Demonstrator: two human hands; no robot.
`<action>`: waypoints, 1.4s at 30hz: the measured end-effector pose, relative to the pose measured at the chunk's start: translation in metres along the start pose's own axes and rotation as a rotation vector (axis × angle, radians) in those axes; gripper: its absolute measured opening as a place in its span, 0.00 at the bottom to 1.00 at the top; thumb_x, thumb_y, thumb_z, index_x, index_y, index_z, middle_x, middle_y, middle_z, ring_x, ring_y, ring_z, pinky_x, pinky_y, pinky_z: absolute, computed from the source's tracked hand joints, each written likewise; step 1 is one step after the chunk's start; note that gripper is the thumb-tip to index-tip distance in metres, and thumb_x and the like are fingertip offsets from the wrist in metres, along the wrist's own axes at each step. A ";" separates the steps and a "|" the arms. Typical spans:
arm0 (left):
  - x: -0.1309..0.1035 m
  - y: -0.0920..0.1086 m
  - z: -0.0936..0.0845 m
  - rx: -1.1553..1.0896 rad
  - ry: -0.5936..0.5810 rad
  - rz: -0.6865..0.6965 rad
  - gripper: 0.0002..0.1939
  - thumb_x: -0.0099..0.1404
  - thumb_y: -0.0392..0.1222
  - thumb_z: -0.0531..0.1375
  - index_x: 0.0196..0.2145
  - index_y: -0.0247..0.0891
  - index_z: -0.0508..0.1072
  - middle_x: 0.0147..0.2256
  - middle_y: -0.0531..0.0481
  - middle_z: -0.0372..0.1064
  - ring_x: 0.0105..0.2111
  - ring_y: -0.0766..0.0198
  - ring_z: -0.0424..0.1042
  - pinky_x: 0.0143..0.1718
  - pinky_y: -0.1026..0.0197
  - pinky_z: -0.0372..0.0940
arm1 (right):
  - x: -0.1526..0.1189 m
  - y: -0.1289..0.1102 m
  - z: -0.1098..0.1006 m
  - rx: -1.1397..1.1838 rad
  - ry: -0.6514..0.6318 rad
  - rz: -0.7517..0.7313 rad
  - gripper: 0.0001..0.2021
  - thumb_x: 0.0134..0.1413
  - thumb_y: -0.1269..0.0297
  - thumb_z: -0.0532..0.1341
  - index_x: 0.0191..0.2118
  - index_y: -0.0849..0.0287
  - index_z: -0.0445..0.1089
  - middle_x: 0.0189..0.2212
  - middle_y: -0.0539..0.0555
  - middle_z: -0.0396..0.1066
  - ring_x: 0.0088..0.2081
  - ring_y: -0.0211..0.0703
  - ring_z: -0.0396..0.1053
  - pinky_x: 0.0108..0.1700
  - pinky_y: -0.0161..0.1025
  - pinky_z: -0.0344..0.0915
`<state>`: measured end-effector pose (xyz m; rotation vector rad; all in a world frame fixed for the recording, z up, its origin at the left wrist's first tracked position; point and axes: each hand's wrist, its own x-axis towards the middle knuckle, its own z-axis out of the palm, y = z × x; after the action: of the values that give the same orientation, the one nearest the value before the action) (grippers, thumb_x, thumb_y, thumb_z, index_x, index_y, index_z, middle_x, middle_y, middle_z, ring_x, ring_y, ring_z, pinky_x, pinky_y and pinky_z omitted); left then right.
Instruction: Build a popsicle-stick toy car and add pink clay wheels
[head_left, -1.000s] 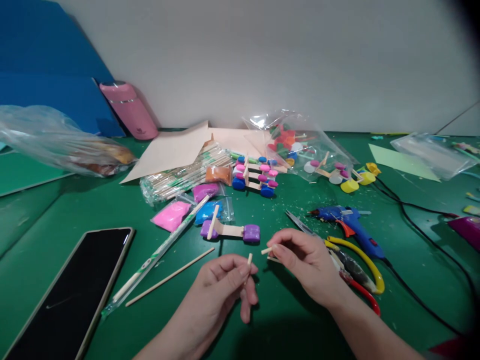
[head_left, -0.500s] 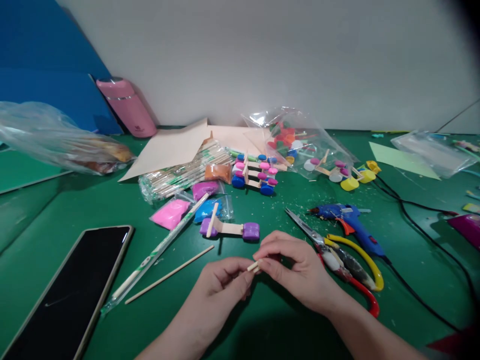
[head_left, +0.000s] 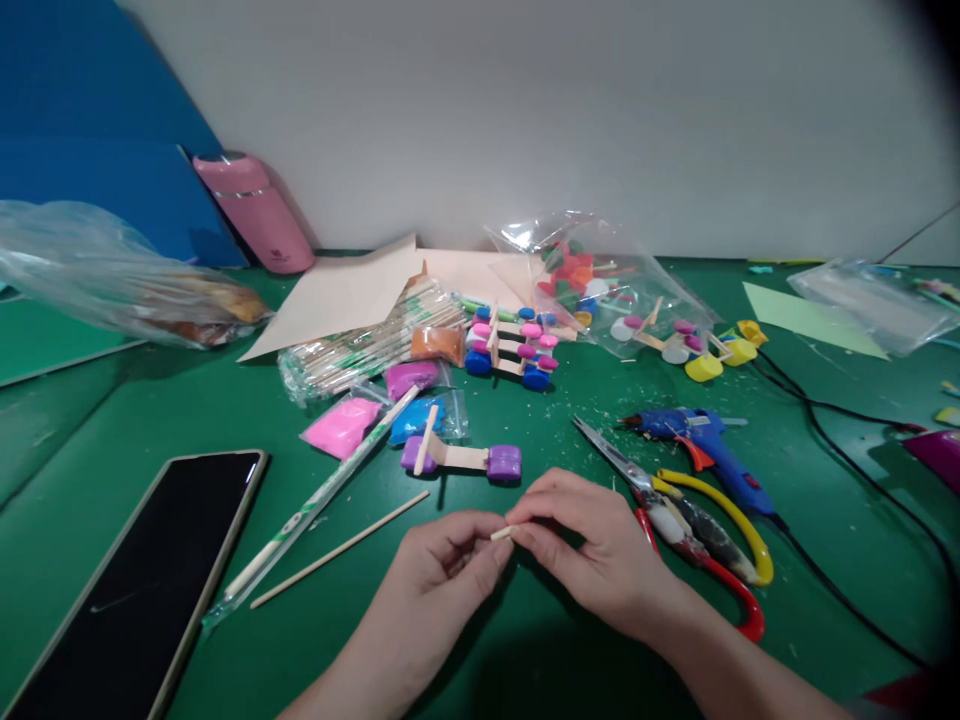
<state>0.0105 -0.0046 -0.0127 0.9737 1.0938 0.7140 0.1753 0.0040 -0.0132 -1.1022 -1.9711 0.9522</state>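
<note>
Short pieces of wooden stick (head_left: 502, 534) lie pinched between the fingertips of both hands; how many is partly hidden. My left hand (head_left: 454, 570) is closed on them from the left, thumb on top. From the right, my right hand (head_left: 581, 540) grips them with thumb and index finger, its fingertips touching those of the left. Just beyond the hands sits a small model (head_left: 461, 457) with purple clay ends joined by a flat craft stick. A long thin wooden stick (head_left: 341, 548) lies on the table left of my left hand.
Scissors (head_left: 667, 510) and a blue glue gun (head_left: 697, 440) with its cord lie at right. A phone (head_left: 142, 580) and a wrapped chopstick pack (head_left: 315, 505) lie at left. Behind are clay packets (head_left: 341, 425), finished models (head_left: 510, 350), a plastic bag (head_left: 637, 290) and a pink bottle (head_left: 255, 215).
Both hands still pinch the short sticks. The fingers have shifted slightly, and less of the sticks shows between them now. The things on the table have stayed put.
</note>
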 end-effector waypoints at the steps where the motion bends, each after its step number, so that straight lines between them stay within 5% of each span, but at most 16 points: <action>1: 0.000 0.000 0.000 0.038 -0.004 0.015 0.08 0.56 0.42 0.59 0.28 0.36 0.75 0.21 0.54 0.63 0.23 0.69 0.58 0.24 0.68 0.54 | 0.000 -0.001 -0.001 -0.002 -0.014 0.002 0.07 0.55 0.69 0.55 0.35 0.57 0.70 0.29 0.52 0.68 0.32 0.36 0.66 0.34 0.32 0.62; 16: -0.003 0.002 -0.001 0.425 0.000 0.228 0.10 0.60 0.40 0.55 0.26 0.36 0.74 0.23 0.50 0.67 0.26 0.64 0.62 0.28 0.66 0.56 | -0.001 -0.001 -0.001 -0.010 -0.031 0.074 0.06 0.54 0.66 0.56 0.30 0.60 0.67 0.24 0.49 0.63 0.26 0.33 0.61 0.28 0.29 0.58; 20: -0.002 0.000 -0.001 0.300 0.009 0.157 0.10 0.59 0.41 0.56 0.26 0.36 0.74 0.20 0.52 0.63 0.23 0.66 0.60 0.25 0.67 0.54 | 0.000 -0.002 -0.001 -0.010 0.007 0.059 0.06 0.55 0.66 0.55 0.32 0.59 0.68 0.26 0.50 0.65 0.27 0.34 0.63 0.29 0.30 0.59; 27: 0.001 -0.008 -0.002 -0.236 -0.006 -0.107 0.12 0.56 0.45 0.60 0.28 0.31 0.74 0.17 0.55 0.59 0.18 0.73 0.52 0.19 0.69 0.45 | -0.009 -0.001 -0.029 -0.127 0.405 0.172 0.06 0.54 0.64 0.56 0.36 0.54 0.69 0.30 0.49 0.69 0.30 0.37 0.66 0.31 0.32 0.62; 34: 0.002 -0.006 -0.004 -0.224 -0.005 -0.112 0.12 0.57 0.45 0.58 0.29 0.32 0.74 0.18 0.55 0.58 0.18 0.73 0.52 0.21 0.69 0.47 | -0.061 0.040 -0.076 -0.444 0.760 0.496 0.13 0.51 0.56 0.56 0.39 0.57 0.68 0.31 0.53 0.70 0.30 0.42 0.67 0.30 0.37 0.64; 37: 0.000 -0.005 -0.005 0.141 0.027 0.063 0.12 0.59 0.45 0.55 0.28 0.34 0.73 0.19 0.53 0.59 0.20 0.70 0.55 0.21 0.68 0.51 | -0.083 0.054 -0.091 -0.653 0.764 0.574 0.16 0.49 0.54 0.56 0.42 0.58 0.66 0.36 0.56 0.68 0.33 0.45 0.66 0.28 0.37 0.63; 42: 0.004 -0.018 -0.009 0.892 0.056 0.686 0.11 0.62 0.36 0.51 0.35 0.32 0.72 0.26 0.45 0.66 0.26 0.61 0.64 0.28 0.61 0.59 | -0.099 0.066 -0.104 -0.771 0.657 0.610 0.21 0.48 0.54 0.56 0.46 0.61 0.63 0.39 0.61 0.65 0.38 0.49 0.65 0.23 0.35 0.62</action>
<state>0.0034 -0.0060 -0.0317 2.1673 1.1381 0.7981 0.3273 -0.0314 -0.0361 -2.1843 -1.4509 -0.0143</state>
